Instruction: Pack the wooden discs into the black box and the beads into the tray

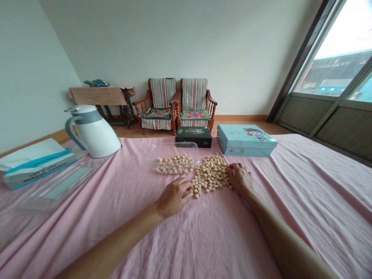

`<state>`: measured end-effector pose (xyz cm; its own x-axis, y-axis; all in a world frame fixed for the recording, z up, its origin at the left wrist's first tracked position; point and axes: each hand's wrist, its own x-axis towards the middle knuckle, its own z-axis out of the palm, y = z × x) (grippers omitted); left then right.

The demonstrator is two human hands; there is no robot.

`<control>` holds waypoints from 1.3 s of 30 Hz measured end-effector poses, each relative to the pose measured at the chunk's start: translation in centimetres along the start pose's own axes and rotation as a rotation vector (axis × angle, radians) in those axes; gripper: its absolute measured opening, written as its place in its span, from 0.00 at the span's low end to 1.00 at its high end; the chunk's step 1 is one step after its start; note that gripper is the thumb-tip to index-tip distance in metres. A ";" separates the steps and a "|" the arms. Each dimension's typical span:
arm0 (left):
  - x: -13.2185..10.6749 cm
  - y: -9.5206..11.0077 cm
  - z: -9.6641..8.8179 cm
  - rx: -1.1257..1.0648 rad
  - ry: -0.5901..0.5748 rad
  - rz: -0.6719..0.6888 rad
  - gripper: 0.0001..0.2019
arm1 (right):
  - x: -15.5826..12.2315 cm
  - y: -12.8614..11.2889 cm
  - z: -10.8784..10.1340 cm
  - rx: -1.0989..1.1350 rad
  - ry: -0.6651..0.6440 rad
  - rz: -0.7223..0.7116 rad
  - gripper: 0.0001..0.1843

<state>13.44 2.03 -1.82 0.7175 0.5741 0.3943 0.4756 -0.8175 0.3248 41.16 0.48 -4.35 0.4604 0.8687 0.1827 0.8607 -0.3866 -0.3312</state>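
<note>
A loose pile of small pale beige seeds lies on the pink tablecloth. My left hand rests at the pile's near left edge, its fingers curled and pinched at the seeds there. My right hand lies at the pile's right edge, fingers curved against the seeds. Just left of the pile stands a clear plastic container with more of the same seeds in it.
Behind the pile sit a black box and a light blue box. A white jug stands at the back left, with a tissue box and clear lid nearer. Two wooden chairs stand by the wall.
</note>
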 end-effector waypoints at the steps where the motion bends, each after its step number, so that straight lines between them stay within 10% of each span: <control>1: 0.3 0.0 -0.6 0.012 0.029 0.015 0.04 | 0.0 0.0 0.0 0.000 0.001 -0.001 0.19; 9: 3.7 -1.5 -5.8 0.219 0.494 -0.002 0.11 | 0.1 0.0 0.0 -0.017 -0.010 0.001 0.19; 16: 1.7 -0.5 -1.2 0.143 -0.079 0.155 0.11 | 0.0 -0.1 -0.2 -0.028 -0.012 -0.003 0.19; 24: 1.9 -1.0 1.5 0.118 -0.105 0.032 0.12 | -0.2 -0.4 -0.5 -0.040 -0.019 -0.011 0.19; 31: 1.7 -0.1 0.1 0.118 0.030 0.063 0.06 | -0.1 -0.3 -0.4 -0.040 -0.026 -0.010 0.19; 39: 4.5 -0.6 -5.3 0.269 0.437 0.029 0.05 | -0.1 -0.1 -0.2 -0.042 -0.026 -0.026 0.19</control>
<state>13.67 5.36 4.26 0.4801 0.4692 0.7412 0.6136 -0.7835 0.0985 41.03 0.35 -4.11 0.4329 0.8859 0.1665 0.8806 -0.3762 -0.2880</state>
